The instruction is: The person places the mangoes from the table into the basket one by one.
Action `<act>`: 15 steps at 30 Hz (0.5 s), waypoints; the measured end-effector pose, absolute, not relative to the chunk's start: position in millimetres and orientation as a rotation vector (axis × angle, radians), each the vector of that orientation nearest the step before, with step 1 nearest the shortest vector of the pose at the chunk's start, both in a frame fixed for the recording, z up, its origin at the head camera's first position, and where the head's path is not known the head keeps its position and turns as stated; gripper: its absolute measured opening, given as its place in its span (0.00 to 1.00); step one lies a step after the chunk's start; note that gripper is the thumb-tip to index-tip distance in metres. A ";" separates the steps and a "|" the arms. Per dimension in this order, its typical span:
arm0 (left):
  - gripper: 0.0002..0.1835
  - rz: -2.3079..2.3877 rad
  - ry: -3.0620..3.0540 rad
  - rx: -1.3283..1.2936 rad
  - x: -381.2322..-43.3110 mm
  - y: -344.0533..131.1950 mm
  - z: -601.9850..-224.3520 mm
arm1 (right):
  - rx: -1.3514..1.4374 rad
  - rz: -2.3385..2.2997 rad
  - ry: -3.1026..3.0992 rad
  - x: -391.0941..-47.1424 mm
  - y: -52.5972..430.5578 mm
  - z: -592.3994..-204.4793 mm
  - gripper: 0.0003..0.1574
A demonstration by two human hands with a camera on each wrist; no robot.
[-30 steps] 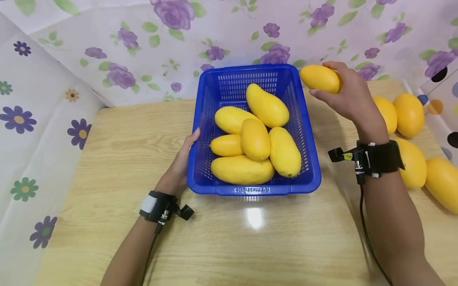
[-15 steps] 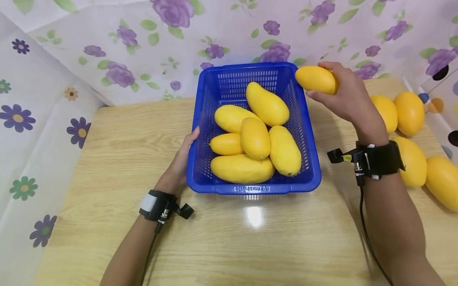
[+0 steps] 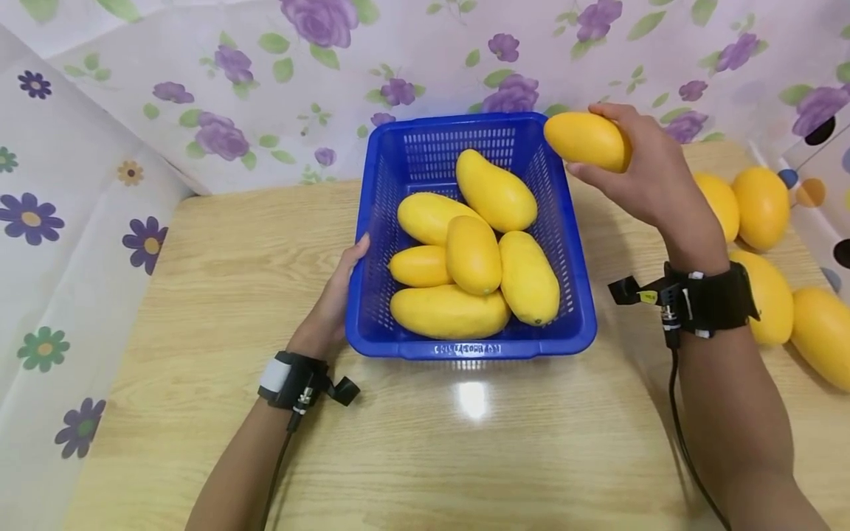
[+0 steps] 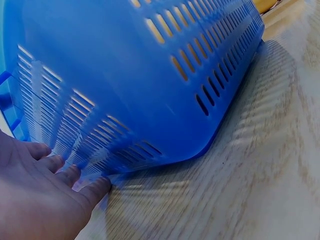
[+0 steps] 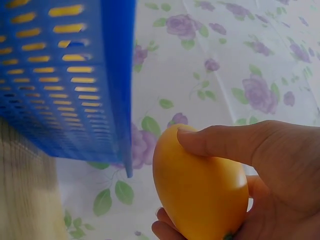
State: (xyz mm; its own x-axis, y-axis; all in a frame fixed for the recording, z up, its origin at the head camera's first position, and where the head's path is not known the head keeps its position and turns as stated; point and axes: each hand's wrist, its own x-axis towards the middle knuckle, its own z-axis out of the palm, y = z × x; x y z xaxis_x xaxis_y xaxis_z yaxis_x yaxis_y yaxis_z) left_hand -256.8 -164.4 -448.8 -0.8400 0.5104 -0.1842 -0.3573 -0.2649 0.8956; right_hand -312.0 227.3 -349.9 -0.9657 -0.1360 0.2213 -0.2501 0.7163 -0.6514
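A blue plastic basket (image 3: 471, 349) with slotted walls holds several yellow mangoes (image 3: 496, 193), one lying on top of others. Along its left side is my left hand (image 3: 330, 304). The thumb tip touches the rim, and in the left wrist view the fairly straight fingers (image 4: 95, 191) rest against the slotted wall. My right hand (image 3: 647, 166) grips another mango (image 3: 584, 140) above the table, by the basket's far right corner. In the right wrist view the thumb presses on this mango (image 5: 195, 190) while fingers curl round its other side, partly hidden.
More mangoes (image 3: 760, 208) lie on the wooden table (image 3: 232, 295) at the right, some partly behind the right forearm. A wall covering with purple flowers (image 3: 222, 136) stands close behind the basket. Black straps with cables (image 3: 295, 380) circle both wrists.
My right hand has brought its mango slightly left, to the basket's far right corner, and a little up lately. The left hand and basket have hardly moved.
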 end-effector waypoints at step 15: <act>0.38 2.119 1.458 0.210 -256.5 -164.4 -449.5 | 0.397 1.061 -2.743 -305.1 219.6 -346.9 0.45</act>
